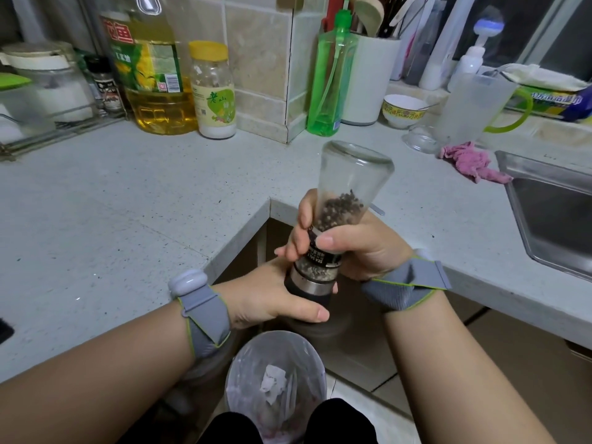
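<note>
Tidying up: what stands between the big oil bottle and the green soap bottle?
Head view: a yellow-lidded jar beside the oil bottle, then the tiled wall corner.

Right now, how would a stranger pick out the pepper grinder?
Find the grey counter's inner corner. In front of it, the left hand and right hand grip the grinder above a bin. Unlike the green bottle, it is inverted glass holding peppercorns.

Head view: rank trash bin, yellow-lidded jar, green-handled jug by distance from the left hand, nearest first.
1. Trash bin, just below the left hand gripping the pepper grinder.
2. Yellow-lidded jar, back left.
3. Green-handled jug, far back right.
</note>
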Motion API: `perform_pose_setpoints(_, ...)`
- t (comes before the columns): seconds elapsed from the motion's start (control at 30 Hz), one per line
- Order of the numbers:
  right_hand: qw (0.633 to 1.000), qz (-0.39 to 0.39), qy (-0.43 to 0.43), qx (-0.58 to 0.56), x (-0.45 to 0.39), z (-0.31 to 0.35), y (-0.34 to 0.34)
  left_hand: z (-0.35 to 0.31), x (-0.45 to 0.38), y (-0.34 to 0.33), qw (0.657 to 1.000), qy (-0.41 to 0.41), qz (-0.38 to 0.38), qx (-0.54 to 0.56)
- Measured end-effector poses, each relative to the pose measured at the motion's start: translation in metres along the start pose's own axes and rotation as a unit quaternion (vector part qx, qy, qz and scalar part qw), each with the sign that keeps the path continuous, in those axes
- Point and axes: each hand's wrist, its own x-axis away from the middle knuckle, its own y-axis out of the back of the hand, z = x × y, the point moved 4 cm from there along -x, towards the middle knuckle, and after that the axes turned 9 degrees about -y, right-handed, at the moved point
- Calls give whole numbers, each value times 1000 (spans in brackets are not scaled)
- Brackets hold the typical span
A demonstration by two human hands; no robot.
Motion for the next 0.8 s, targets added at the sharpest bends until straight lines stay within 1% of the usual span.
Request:
perform_pose_setpoints(0.07,999,-33,8,-24,-3,-3,-3,2,0,2,1000,-2,0,31)
perform_pose_setpoints(0.13,997,-70,17,-36,-5,-3,-4,2,0,2,999,-11,2,37)
perform_pose_setpoints(0.2,993,-116,22,-25,-4,0,-4,2,-1,3,999,-17,-12,32)
perform_pose_setpoints(0.27,982,-184,30,-7,-3,2,-5,5,-3,5,998,-20,-56,10)
perform_pose_setpoints(0.3,970,-240,41,0,-4,1,-4,7,-3,7,995,-18,-99,-17)
perform_pose_setpoints(0.33,946,-318,55,9,-5,-2,-3,10,-3,8,986,-15,-153,-60)
perform_pose_setpoints(0.37,910,-409,67,24,-5,-9,-1,13,-2,10,971,-6,-212,-113)
perform_pose_setpoints(0.4,865,-495,74,35,-7,-17,0,15,0,11,949,5,-264,-172)
perform_pose_setpoints(0.43,826,-557,75,39,-10,-26,0,15,2,12,924,17,-304,-231)
perform_pose_setpoints(0.47,800,-594,78,37,-12,-33,-3,15,4,14,904,26,-327,-274)
perform_pose_setpoints(0.5,790,-606,87,36,-13,-35,-4,14,3,17,896,26,-331,-294)
perform_pose_setpoints(0.53,795,-598,93,39,-14,-33,-3,14,1,20,903,23,-316,-291)
perform_pose_setpoints(0.57,815,-569,94,58,-13,-27,-1,13,-2,23,920,16,-289,-263)
perform_pose_setpoints(0.6,847,-518,92,80,-12,-19,1,11,-4,26,944,8,-254,-209)
perform_pose_setpoints(0.63,888,-442,86,93,-11,-11,3,9,-6,26,967,-4,-210,-142)
perform_pose_setpoints(0.67,932,-343,69,90,-10,-5,2,6,-6,23,984,-14,-160,-77)
perform_pose_setpoints(0.7,967,-238,44,77,-8,0,-2,3,-5,18,994,-24,-102,-32)
perform_pose_setpoints(0.73,987,-149,21,53,-6,2,-6,0,-4,12,999,-30,-44,-7)
perform_pose_setpoints(0.77,995,-92,6,28,-4,1,-8,-1,-2,8,999,-31,-2,13)
perform_pose_setpoints(0.8,997,-72,-1,8,-4,-1,-8,-1,-2,5,999,-28,12,23)
